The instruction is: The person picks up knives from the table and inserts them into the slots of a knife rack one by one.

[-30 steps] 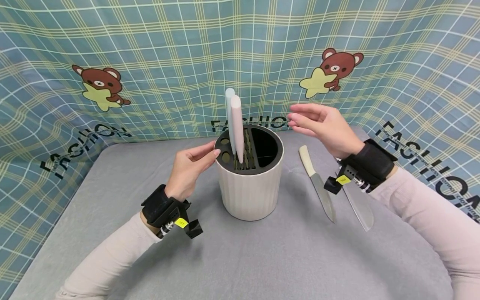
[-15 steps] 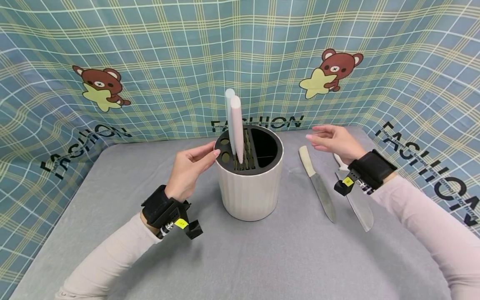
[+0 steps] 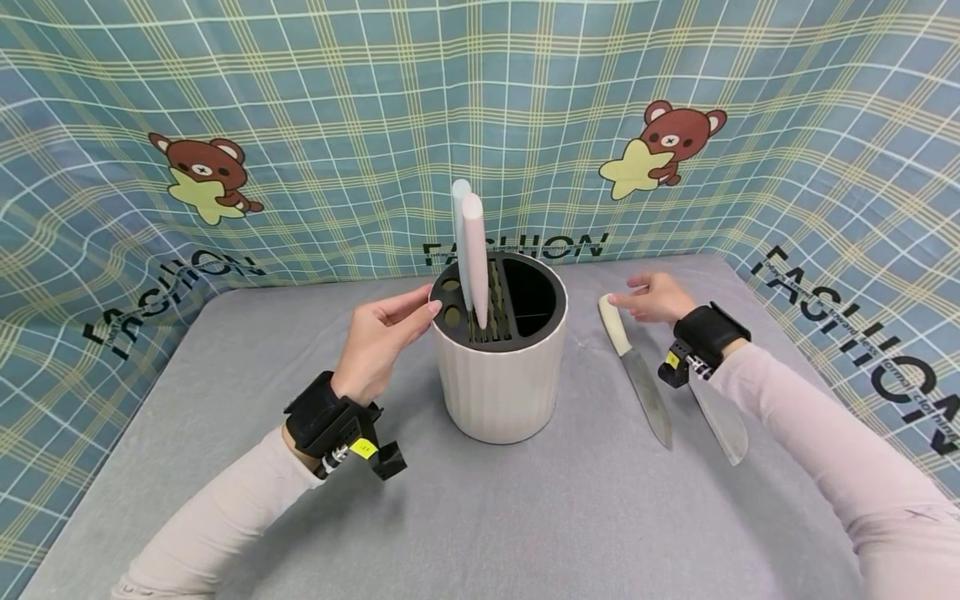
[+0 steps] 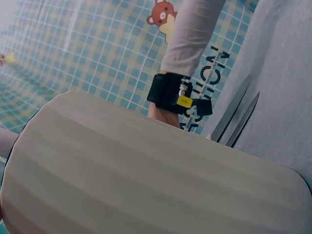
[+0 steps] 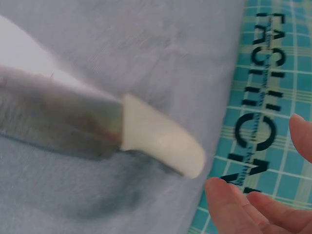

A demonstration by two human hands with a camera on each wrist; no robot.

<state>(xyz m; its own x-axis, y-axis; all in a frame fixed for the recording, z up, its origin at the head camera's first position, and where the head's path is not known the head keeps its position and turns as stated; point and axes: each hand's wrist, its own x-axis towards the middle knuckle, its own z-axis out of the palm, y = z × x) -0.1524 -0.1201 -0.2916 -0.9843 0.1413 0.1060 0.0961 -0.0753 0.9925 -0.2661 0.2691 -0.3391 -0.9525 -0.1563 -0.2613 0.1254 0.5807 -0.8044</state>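
Note:
A white ribbed knife holder (image 3: 501, 392) with a black slotted top stands mid-table. Two knives are upright in it, one with a pink handle (image 3: 474, 250), one with a pale blue handle (image 3: 459, 200). My left hand (image 3: 378, 337) rests its thumb and fingertips against the holder's left rim. To the right lie a cream-handled knife (image 3: 615, 329) and a broader knife (image 3: 723, 425), side by side. My right hand (image 3: 654, 300) hovers at the handle ends, covering the broader knife's handle. In the right wrist view, its thumb and fingers are apart near a cream handle (image 5: 163, 136).
A grey cloth (image 3: 555, 517) covers the table. Checked fabric (image 3: 360, 150) with bear prints stands round the back and sides. The holder's top has a large dark compartment (image 3: 528, 287) on the right and round holes at left.
My right hand has come away from beside the holder, moving right and down to the knife handles. The left hand and the holder have stayed in place.

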